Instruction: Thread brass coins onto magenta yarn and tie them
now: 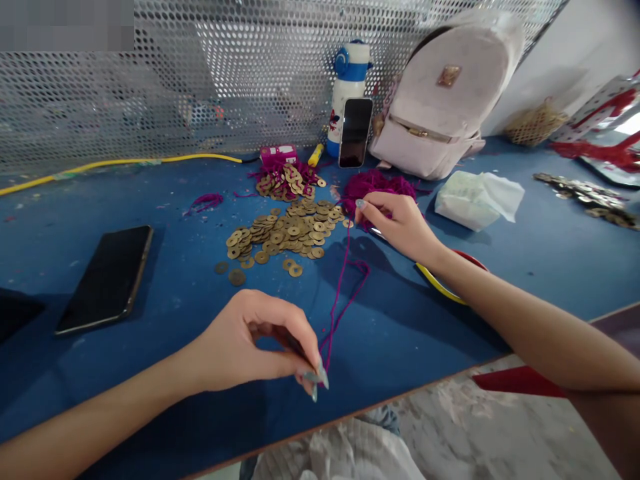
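Note:
A purple yarn strand point(340, 287) runs between my two hands above the blue table. My left hand point(270, 340), near the front edge, pinches its lower end between thumb and fingertips. Farther back, my right hand point(393, 217) has thumb and finger closed on the strand's upper part. Just behind the right hand lies a tangled heap of purple yarn point(375, 183). Left of it spreads a pile of brass coins with holes point(293, 230). Coins tied with purple yarn point(287, 181) sit behind that pile. Pliers with red and yellow handles point(440, 283) are partly hidden under my right forearm.
A black phone point(107, 277) lies at left; another phone point(356, 133) stands against a bottle point(345, 90). A pale backpack point(440, 100) and a tissue pack point(470, 200) are at the right. A yellow cable point(150, 162) runs along the perforated metal panel point(165, 87).

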The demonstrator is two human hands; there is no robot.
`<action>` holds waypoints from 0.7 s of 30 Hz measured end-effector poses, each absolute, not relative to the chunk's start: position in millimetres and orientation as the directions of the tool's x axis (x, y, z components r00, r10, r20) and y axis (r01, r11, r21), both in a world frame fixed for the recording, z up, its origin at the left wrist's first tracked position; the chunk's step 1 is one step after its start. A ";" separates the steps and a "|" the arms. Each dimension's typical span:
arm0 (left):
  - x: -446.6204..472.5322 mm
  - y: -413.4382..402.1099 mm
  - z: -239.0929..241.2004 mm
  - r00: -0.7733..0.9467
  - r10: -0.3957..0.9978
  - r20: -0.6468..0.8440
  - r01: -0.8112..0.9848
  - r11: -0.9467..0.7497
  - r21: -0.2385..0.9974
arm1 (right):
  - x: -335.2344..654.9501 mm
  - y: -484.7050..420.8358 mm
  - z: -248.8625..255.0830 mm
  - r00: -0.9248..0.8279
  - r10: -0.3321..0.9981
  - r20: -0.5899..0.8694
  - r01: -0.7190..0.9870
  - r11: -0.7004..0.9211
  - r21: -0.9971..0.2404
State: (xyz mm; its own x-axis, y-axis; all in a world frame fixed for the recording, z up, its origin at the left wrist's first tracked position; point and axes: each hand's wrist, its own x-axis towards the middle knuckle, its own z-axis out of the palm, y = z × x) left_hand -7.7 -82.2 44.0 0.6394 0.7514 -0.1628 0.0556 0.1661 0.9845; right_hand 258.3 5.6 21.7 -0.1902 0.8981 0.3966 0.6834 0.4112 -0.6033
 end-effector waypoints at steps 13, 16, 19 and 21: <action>-5.5 -56.3 30.0 0.404 0.908 -0.115 0.111 0.076 0.991 | 224.9 -39.5 33.3 -0.754 0.583 0.302 0.148 0.599 -0.787; -4.0 -57.5 29.0 0.427 0.893 -0.144 0.186 0.069 0.980 | 217.9 -50.7 36.0 -0.817 0.513 0.264 0.100 0.577 -0.811; -4.8 -56.4 29.0 0.408 0.904 -0.125 0.225 0.034 0.974 | 219.2 -50.2 34.2 -0.786 0.553 0.276 0.106 0.561 -0.821; -6.0 -54.6 29.3 0.386 0.918 -0.095 0.214 0.011 0.977 | 223.3 -44.8 31.0 -0.702 0.650 0.291 0.143 0.529 -0.836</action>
